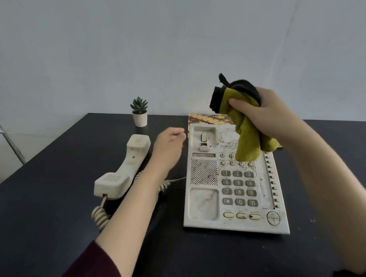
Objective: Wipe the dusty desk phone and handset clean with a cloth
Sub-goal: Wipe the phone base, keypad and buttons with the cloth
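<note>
A dirty cream desk phone [237, 180] lies flat on the dark table, its keypad and cradle speckled with grime. Its handset [124, 167] lies off the cradle to the left, face up, joined by a coiled cord [100, 215]. My right hand [269, 113] grips a bunched olive-green and black cloth [246, 129] in the air above the phone's upper right part; the cloth's tail hangs near the top buttons. My left hand [168, 146] hovers between the handset and the phone, fingers loosely curled, holding nothing.
A small potted succulent [139, 112] stands at the table's back edge, left of the phone. A patterned yellow and black sheet [209, 118] sticks out from under the phone's far end. The dark table [45, 194] ends against a pale wall.
</note>
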Available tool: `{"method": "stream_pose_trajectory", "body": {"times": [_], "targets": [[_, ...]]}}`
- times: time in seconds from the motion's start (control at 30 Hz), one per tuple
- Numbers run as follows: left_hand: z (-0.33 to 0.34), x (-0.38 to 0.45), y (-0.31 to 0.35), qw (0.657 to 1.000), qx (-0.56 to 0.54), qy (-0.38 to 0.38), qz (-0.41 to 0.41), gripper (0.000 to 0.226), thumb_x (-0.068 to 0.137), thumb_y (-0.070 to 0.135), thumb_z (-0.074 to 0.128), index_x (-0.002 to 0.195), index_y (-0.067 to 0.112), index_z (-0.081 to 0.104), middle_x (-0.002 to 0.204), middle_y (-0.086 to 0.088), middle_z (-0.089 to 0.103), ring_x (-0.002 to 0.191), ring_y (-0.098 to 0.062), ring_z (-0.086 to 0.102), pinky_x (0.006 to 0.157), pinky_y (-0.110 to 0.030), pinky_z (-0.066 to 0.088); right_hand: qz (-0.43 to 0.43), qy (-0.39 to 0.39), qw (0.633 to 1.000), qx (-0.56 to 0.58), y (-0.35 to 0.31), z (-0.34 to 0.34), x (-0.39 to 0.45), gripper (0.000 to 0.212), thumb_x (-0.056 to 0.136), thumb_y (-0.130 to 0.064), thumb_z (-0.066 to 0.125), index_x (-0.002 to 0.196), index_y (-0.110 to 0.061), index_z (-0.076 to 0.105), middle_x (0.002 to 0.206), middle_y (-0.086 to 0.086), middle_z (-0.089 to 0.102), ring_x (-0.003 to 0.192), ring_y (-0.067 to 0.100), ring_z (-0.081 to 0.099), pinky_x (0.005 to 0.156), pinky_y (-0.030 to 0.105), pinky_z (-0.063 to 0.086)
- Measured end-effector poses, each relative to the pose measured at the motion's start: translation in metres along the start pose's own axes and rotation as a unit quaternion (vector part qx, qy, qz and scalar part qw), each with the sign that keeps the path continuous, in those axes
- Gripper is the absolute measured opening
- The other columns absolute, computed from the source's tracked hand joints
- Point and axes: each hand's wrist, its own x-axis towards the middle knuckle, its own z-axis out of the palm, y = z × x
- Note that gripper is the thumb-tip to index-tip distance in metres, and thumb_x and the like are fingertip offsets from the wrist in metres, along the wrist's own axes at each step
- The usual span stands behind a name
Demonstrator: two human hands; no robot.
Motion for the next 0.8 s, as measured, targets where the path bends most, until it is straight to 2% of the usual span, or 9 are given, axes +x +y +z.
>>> {"method": "stream_pose_trajectory", "body": {"times": [0.1, 0.17, 0.23, 0.33, 0.4, 0.5, 0.6, 0.7, 0.8], "targets": [[0.009, 0.003, -0.015, 1.000, -0.029, -0.012, 0.001, 0.022, 0.098, 0.023, 0.044, 0.107, 0.024, 0.065, 0.104, 0.001, 0.069, 0.098, -0.017, 0.065, 0.095, -0.044, 0.050, -0.075, 0.009, 0.993, -0.091, 0.010, 0.008, 0.017, 0.009, 0.091, -0.021, 0.059, 0.098, -0.019, 0.064, 0.084, 0.004, 0.068, 0.080, 0.024, 0.064, 0.076, 0.036, 0.052], [0.012, 0.006, -0.021, 0.999, -0.034, -0.034, 0.014, 0.025, 0.099, 0.023, 0.043, 0.096, 0.030, 0.067, 0.096, 0.003, 0.072, 0.095, -0.014, 0.066, 0.091, -0.042, 0.052, -0.089, -0.012, 0.988, -0.128, 0.016, 0.016, 0.023, 0.010, 0.091, -0.017, 0.058, 0.098, -0.017, 0.065, 0.080, 0.004, 0.067, 0.077, 0.024, 0.064, 0.073, 0.035, 0.052], [0.013, 0.008, -0.023, 0.997, -0.050, -0.056, 0.031, 0.027, 0.100, 0.021, 0.043, 0.092, 0.031, 0.067, 0.090, 0.008, 0.072, 0.088, -0.009, 0.066, 0.083, -0.034, 0.054, -0.107, -0.027, 0.980, -0.163, 0.022, 0.028, 0.028, 0.011, 0.090, -0.018, 0.059, 0.097, -0.021, 0.067, 0.074, -0.004, 0.063, 0.072, 0.017, 0.060, 0.067, 0.033, 0.050], [0.011, 0.008, -0.025, 0.992, -0.083, -0.080, 0.043, 0.025, 0.100, 0.020, 0.045, 0.094, 0.029, 0.067, 0.087, 0.010, 0.073, 0.081, -0.004, 0.068, 0.069, -0.020, 0.051, -0.139, 0.004, 0.966, -0.219, 0.027, 0.048, 0.031, 0.012, 0.090, -0.025, 0.058, 0.096, -0.022, 0.067, 0.076, -0.005, 0.057, 0.074, 0.018, 0.055, 0.061, 0.032, 0.044], [0.011, 0.008, -0.028, 0.991, -0.098, -0.079, 0.049, 0.023, 0.099, 0.019, 0.045, 0.098, 0.024, 0.067, 0.088, 0.006, 0.073, 0.079, -0.006, 0.068, 0.065, -0.020, 0.053, -0.151, 0.018, 0.949, -0.275, 0.029, 0.059, 0.030, 0.018, 0.090, -0.031, 0.057, 0.101, -0.020, 0.067, 0.083, -0.003, 0.053, 0.076, 0.021, 0.053, 0.058, 0.030, 0.041], [0.011, 0.007, -0.029, 0.989, -0.100, -0.081, 0.072, 0.023, 0.100, 0.016, 0.044, 0.098, 0.018, 0.066, 0.086, 0.000, 0.071, 0.077, -0.007, 0.066, 0.063, -0.020, 0.053, -0.157, -0.019, 0.917, -0.365, 0.030, 0.069, 0.026, 0.028, 0.093, -0.031, 0.052, 0.118, -0.028, 0.063, 0.091, -0.003, 0.044, 0.076, 0.018, 0.044, 0.050, 0.025, 0.026], [0.009, 0.006, -0.028, 0.987, -0.097, -0.091, 0.091, 0.023, 0.100, 0.012, 0.043, 0.101, 0.018, 0.065, 0.086, 0.001, 0.070, 0.076, -0.005, 0.066, 0.061, -0.016, 0.051, -0.170, -0.056, 0.892, -0.416, 0.027, 0.070, 0.022, 0.038, 0.094, -0.026, 0.049, 0.130, -0.033, 0.054, 0.100, -0.001, 0.045, 0.079, 0.015, 0.036, 0.059, 0.028, 0.028], [0.004, 0.005, -0.029, 0.985, -0.097, -0.111, 0.087, 0.023, 0.099, 0.010, 0.044, 0.105, 0.019, 0.064, 0.082, 0.007, 0.070, 0.072, -0.002, 0.066, 0.060, -0.018, 0.052, -0.176, -0.081, 0.876, -0.441, 0.024, 0.066, 0.020, 0.043, 0.093, -0.018, 0.048, 0.132, -0.035, 0.052, 0.105, 0.000, 0.047, 0.079, 0.015, 0.037, 0.051, 0.027, 0.024], [-0.001, 0.007, -0.030, 0.983, -0.114, -0.136, 0.050, 0.021, 0.098, 0.011, 0.047, 0.103, 0.019, 0.066, 0.079, 0.008, 0.072, 0.072, -0.005, 0.066, 0.064, -0.023, 0.054, -0.170, -0.115, 0.874, -0.440, 0.023, 0.062, 0.020, 0.048, 0.091, -0.012, 0.048, 0.131, -0.039, 0.053, 0.097, -0.004, 0.040, 0.076, 0.015, 0.038, 0.048, 0.023, 0.021]]}}
